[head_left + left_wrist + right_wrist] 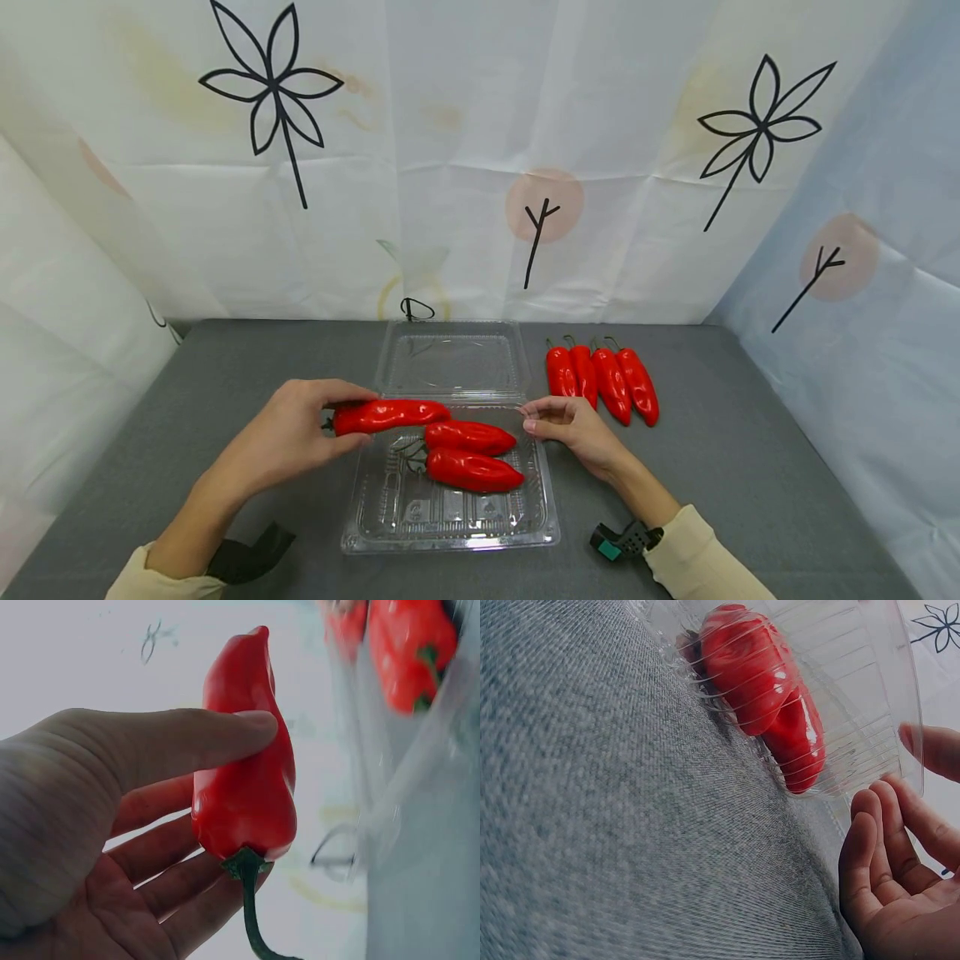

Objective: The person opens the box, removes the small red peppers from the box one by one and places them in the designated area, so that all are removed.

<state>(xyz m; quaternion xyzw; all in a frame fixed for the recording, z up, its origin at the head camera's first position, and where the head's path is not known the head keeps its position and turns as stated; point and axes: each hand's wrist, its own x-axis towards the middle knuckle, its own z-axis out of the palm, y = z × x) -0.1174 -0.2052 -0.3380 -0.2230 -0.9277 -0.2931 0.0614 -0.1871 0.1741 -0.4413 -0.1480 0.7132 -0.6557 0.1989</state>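
Note:
My left hand (296, 435) pinches a red pepper (393, 415) between thumb and fingers, above the upper left part of a clear plastic clamshell container (382, 528). In the left wrist view the thumb presses on this pepper (244, 784), and its green stem hangs down. Two more red peppers, an upper one (469, 437) and a lower one (476, 472), lie side by side in the container. At the container's right rim, near the hinge, my right hand (577, 432) pinches the edge; the right wrist view shows thumb and fingertips either side of the clear wall (909, 697).
The container's open lid (453, 358) lies back toward the rear curtain (465, 217). Several red peppers (611, 385) lie in a row on the grey table (720, 433), right of the lid. A dark strap (251, 557) is on the left wrist.

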